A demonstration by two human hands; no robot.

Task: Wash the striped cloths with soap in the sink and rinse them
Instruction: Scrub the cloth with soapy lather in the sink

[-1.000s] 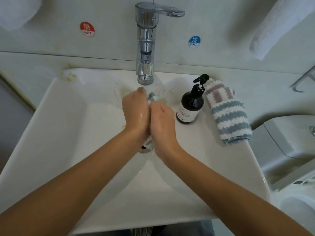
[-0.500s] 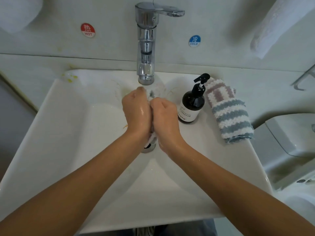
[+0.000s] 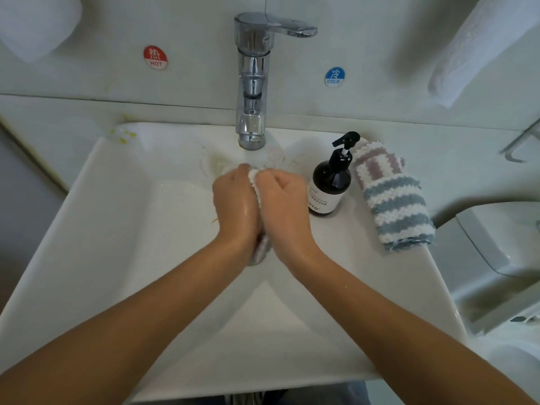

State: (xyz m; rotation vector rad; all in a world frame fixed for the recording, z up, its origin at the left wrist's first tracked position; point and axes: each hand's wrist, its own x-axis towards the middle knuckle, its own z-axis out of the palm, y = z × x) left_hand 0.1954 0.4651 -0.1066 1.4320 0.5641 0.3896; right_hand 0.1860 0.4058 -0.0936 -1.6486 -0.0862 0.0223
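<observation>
My left hand [image 3: 236, 203] and my right hand [image 3: 285, 206] are pressed together over the white sink [image 3: 117, 229], both curled round a wet striped cloth [image 3: 253, 178]. Only a white tuft shows between the knuckles and a grey end hangs below the wrists. The hands sit just in front of the chrome faucet [image 3: 252, 83]. A second striped cloth [image 3: 391, 200], folded, with pink, blue and white bands, lies on the sink's right rim. A dark soap pump bottle [image 3: 331, 185] stands between it and my right hand.
Red HOT [image 3: 155, 57] and blue COLD [image 3: 335, 76] stickers mark the wall behind the faucet. White towels hang at the upper left [image 3: 38, 21] and upper right [image 3: 479, 45]. A toilet [image 3: 496, 258] stands to the right of the sink.
Both hands stay clasped on the cloth and have rubbed it; the right hand has shifted slightly forward, level with the left. More white cloth shows between the knuckles.
</observation>
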